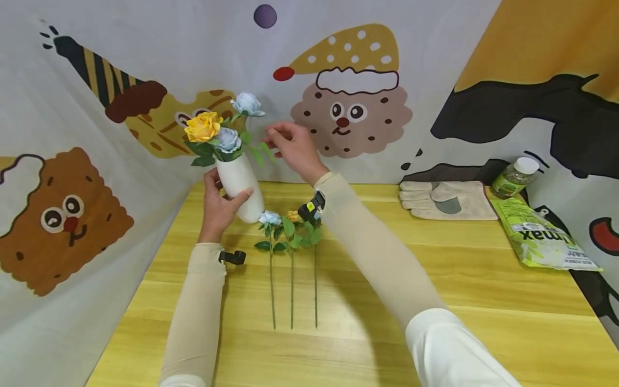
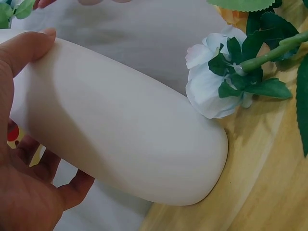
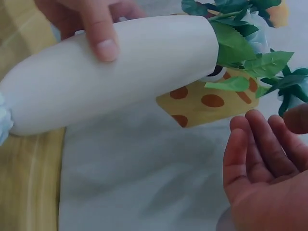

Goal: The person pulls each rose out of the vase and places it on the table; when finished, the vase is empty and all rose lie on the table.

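Note:
A white vase (image 1: 240,185) stands on the table, holding a yellow rose (image 1: 203,127) and two pale blue roses (image 1: 247,104) with green leaves. My left hand (image 1: 220,207) grips its side, thumb across the front and fingers around the back. In the left wrist view the vase (image 2: 125,115) appears tilted, its base on the wood. My right hand (image 1: 296,148) hovers just right of the blooms, beside the leaves. Seen from the right wrist, the fingers (image 3: 264,144) are loosely bent with nothing between them.
Several artificial roses lie near the vase's base, including a blue rose (image 1: 270,217) and a yellow rose (image 1: 293,216), stems toward me. At the right are a work glove (image 1: 464,201), a lidded jar (image 1: 515,177) and a green-white packet (image 1: 544,236). A cartoon-printed cloth (image 1: 193,43) hangs behind.

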The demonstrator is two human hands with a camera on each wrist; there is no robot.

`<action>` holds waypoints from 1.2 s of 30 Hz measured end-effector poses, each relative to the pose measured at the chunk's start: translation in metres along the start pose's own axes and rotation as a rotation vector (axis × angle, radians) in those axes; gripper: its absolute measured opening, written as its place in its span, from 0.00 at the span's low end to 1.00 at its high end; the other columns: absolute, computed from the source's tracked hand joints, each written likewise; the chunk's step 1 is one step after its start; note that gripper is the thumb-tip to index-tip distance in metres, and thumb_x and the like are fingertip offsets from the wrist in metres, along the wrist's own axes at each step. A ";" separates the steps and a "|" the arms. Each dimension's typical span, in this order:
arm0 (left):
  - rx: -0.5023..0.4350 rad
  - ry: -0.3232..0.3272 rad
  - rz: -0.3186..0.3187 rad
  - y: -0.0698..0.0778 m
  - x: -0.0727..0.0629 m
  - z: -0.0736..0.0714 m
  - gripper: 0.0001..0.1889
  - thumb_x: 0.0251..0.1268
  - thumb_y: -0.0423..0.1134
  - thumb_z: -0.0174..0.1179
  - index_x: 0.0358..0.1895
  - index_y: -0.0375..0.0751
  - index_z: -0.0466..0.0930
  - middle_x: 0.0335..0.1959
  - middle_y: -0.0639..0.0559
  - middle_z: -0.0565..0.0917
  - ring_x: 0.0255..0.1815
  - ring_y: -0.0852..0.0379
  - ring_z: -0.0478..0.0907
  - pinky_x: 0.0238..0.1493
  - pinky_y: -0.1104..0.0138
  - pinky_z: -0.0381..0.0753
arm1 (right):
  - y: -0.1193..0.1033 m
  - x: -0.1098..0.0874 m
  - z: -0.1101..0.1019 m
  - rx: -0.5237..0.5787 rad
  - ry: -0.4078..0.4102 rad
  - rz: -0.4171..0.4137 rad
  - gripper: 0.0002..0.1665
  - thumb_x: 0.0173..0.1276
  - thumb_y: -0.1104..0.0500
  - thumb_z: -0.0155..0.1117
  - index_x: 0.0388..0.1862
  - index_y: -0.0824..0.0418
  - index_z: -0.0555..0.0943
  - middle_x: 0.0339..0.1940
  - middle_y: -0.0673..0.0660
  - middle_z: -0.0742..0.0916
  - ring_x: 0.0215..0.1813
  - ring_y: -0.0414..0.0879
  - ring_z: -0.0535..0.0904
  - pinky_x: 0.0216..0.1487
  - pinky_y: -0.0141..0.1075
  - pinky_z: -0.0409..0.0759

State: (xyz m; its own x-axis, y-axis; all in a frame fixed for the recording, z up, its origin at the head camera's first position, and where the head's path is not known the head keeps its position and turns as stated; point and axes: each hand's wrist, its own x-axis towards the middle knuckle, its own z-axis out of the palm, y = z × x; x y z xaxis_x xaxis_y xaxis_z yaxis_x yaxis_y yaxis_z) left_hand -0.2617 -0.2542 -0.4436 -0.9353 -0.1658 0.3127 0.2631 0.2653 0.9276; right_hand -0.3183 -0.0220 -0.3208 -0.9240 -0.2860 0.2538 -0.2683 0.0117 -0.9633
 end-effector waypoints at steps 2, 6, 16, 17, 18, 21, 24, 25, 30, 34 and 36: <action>0.003 -0.003 -0.004 0.000 0.000 0.001 0.49 0.59 0.44 0.79 0.78 0.52 0.56 0.73 0.47 0.67 0.68 0.52 0.68 0.68 0.44 0.76 | -0.003 0.006 0.003 0.003 -0.023 0.023 0.19 0.84 0.54 0.58 0.64 0.63 0.83 0.50 0.56 0.91 0.56 0.55 0.86 0.49 0.40 0.86; -0.001 0.007 -0.005 0.000 -0.001 0.001 0.49 0.58 0.44 0.80 0.78 0.53 0.56 0.72 0.48 0.68 0.68 0.52 0.69 0.67 0.45 0.76 | -0.007 0.016 0.011 0.027 -0.083 0.065 0.19 0.85 0.54 0.57 0.66 0.59 0.83 0.54 0.54 0.90 0.57 0.52 0.86 0.48 0.39 0.83; 0.017 0.019 0.010 0.000 0.000 0.001 0.48 0.59 0.46 0.79 0.77 0.53 0.57 0.71 0.48 0.68 0.67 0.52 0.69 0.66 0.45 0.76 | -0.011 0.023 0.028 0.002 -0.177 0.116 0.19 0.83 0.59 0.58 0.68 0.58 0.81 0.67 0.54 0.85 0.60 0.46 0.84 0.59 0.40 0.84; 0.019 0.019 0.008 0.001 0.000 0.001 0.48 0.59 0.46 0.79 0.77 0.53 0.57 0.72 0.48 0.68 0.67 0.52 0.69 0.66 0.46 0.76 | -0.011 0.023 0.029 -0.001 -0.178 0.113 0.19 0.83 0.59 0.59 0.68 0.59 0.81 0.67 0.55 0.85 0.61 0.46 0.84 0.62 0.40 0.83; 0.019 0.019 0.006 0.002 -0.001 0.002 0.48 0.59 0.45 0.79 0.77 0.53 0.57 0.72 0.48 0.68 0.67 0.52 0.69 0.66 0.46 0.76 | -0.011 0.023 0.029 -0.004 -0.175 0.109 0.19 0.82 0.59 0.60 0.68 0.58 0.81 0.66 0.55 0.86 0.61 0.46 0.84 0.64 0.41 0.83; 0.023 0.021 0.002 0.002 -0.001 0.004 0.47 0.59 0.46 0.79 0.77 0.54 0.57 0.72 0.48 0.68 0.68 0.52 0.70 0.66 0.46 0.76 | -0.010 0.023 0.030 -0.021 -0.184 0.090 0.19 0.82 0.59 0.62 0.68 0.58 0.80 0.65 0.56 0.86 0.62 0.45 0.84 0.63 0.39 0.83; 0.023 0.020 0.000 0.002 -0.002 0.004 0.47 0.60 0.46 0.79 0.77 0.54 0.58 0.72 0.48 0.68 0.68 0.52 0.70 0.66 0.46 0.76 | -0.010 0.023 0.030 -0.040 -0.194 0.079 0.21 0.81 0.59 0.63 0.69 0.58 0.80 0.66 0.56 0.86 0.64 0.44 0.83 0.62 0.34 0.83; 0.021 0.020 0.001 0.001 -0.002 0.004 0.47 0.60 0.46 0.79 0.77 0.53 0.58 0.72 0.48 0.68 0.68 0.52 0.70 0.66 0.47 0.77 | -0.010 0.023 0.031 -0.043 -0.194 0.075 0.21 0.81 0.59 0.63 0.69 0.59 0.80 0.66 0.56 0.86 0.64 0.44 0.83 0.62 0.33 0.83; 0.013 0.024 -0.003 0.000 -0.001 0.004 0.47 0.59 0.45 0.80 0.77 0.52 0.58 0.71 0.49 0.68 0.67 0.53 0.69 0.65 0.48 0.76 | -0.013 0.022 0.033 -0.046 -0.160 0.064 0.19 0.81 0.59 0.62 0.67 0.57 0.80 0.65 0.55 0.87 0.59 0.44 0.83 0.54 0.35 0.85; 0.030 0.030 -0.022 0.000 0.000 0.004 0.48 0.60 0.44 0.79 0.78 0.52 0.56 0.72 0.48 0.68 0.68 0.53 0.69 0.66 0.48 0.75 | -0.017 0.019 0.034 0.002 -0.111 0.052 0.18 0.83 0.58 0.60 0.68 0.57 0.76 0.64 0.56 0.86 0.56 0.46 0.85 0.50 0.40 0.88; 0.036 0.030 -0.032 0.000 0.001 0.004 0.48 0.60 0.43 0.79 0.78 0.50 0.56 0.73 0.47 0.67 0.68 0.52 0.69 0.67 0.47 0.75 | -0.019 0.018 0.034 0.048 -0.079 0.042 0.17 0.83 0.59 0.60 0.66 0.57 0.75 0.63 0.57 0.87 0.55 0.47 0.86 0.51 0.42 0.89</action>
State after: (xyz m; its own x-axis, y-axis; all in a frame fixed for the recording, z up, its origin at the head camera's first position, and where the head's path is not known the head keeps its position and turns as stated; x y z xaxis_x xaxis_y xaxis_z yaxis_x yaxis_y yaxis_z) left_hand -0.2634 -0.2506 -0.4439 -0.9356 -0.2029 0.2891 0.2237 0.2930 0.9296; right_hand -0.3206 -0.0598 -0.3008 -0.9092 -0.3611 0.2075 -0.2150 -0.0198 -0.9764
